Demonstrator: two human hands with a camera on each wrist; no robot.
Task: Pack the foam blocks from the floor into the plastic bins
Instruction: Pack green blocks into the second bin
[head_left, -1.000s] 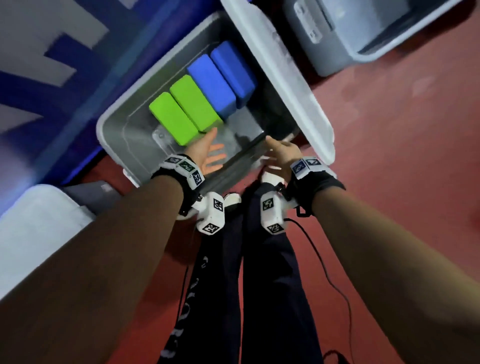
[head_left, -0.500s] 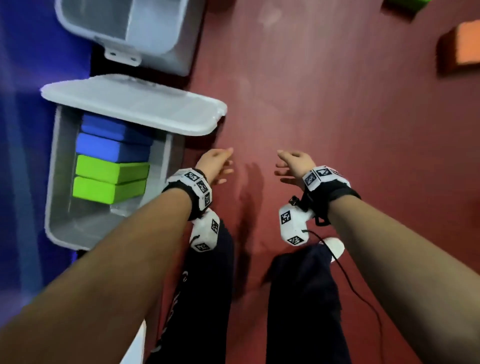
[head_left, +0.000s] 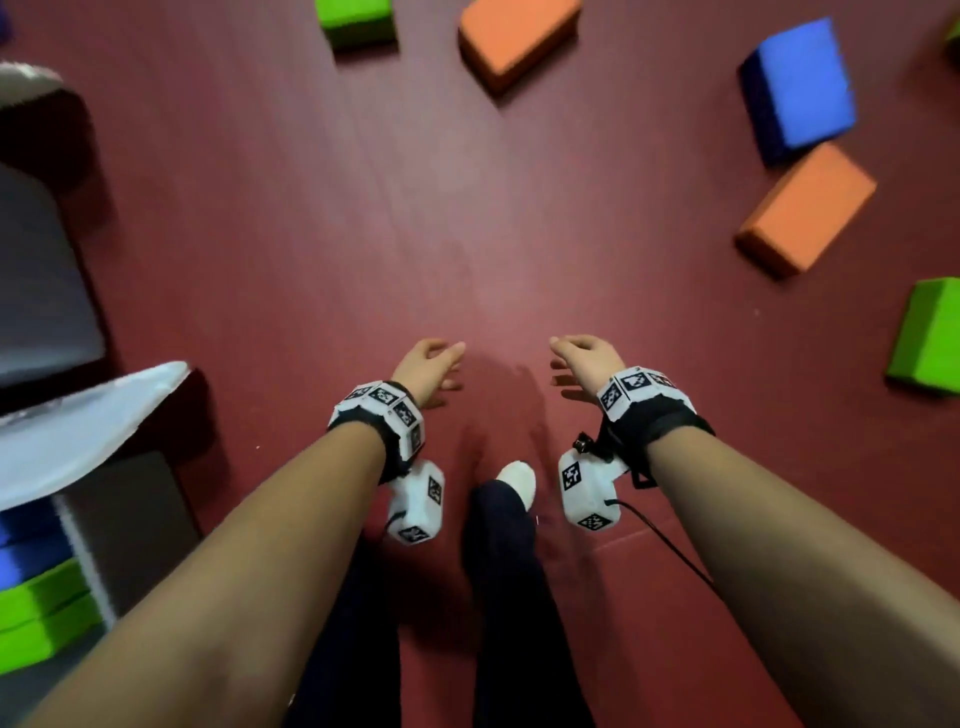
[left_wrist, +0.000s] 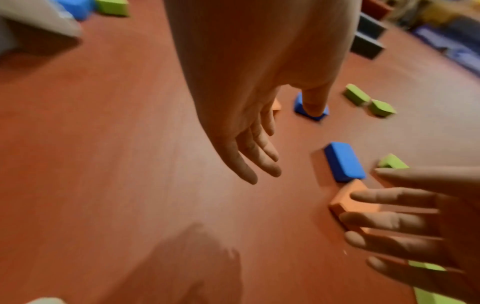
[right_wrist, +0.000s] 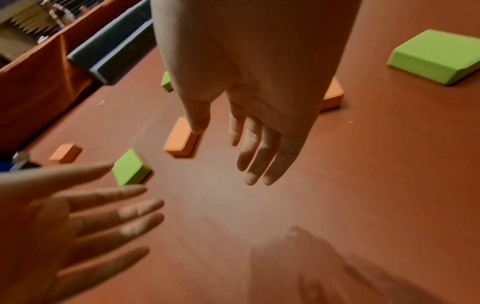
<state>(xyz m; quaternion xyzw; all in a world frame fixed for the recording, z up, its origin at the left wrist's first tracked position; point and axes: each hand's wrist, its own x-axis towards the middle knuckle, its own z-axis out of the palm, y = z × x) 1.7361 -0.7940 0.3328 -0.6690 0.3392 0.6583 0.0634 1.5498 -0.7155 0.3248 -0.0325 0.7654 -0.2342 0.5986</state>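
Observation:
Both hands hang empty over bare red floor, palms facing each other: my left hand (head_left: 434, 364) and my right hand (head_left: 579, 358), fingers straight and spread in both wrist views (left_wrist: 249, 152) (right_wrist: 259, 148). Foam blocks lie scattered ahead: an orange block (head_left: 517, 36), a green block (head_left: 356, 21), a blue block (head_left: 800, 88), a second orange block (head_left: 805, 208) and a green block (head_left: 927, 335) at the right edge. The open plastic bin (head_left: 124, 525) at lower left holds blue (head_left: 26, 545) and green blocks (head_left: 41, 613) under its raised lid (head_left: 78, 421).
A second grey bin (head_left: 36, 280) stands at the left edge behind the first. My dark trouser legs and a white shoe (head_left: 517, 480) are below the hands. A black cable (head_left: 670, 551) trails from the right wrist. Dark mats (right_wrist: 111, 53) border the floor far off.
I have turned away from the bin toward the open floor; the bin slid to the lower left of view and the scattered blocks came into sight. Both hands stayed empty.

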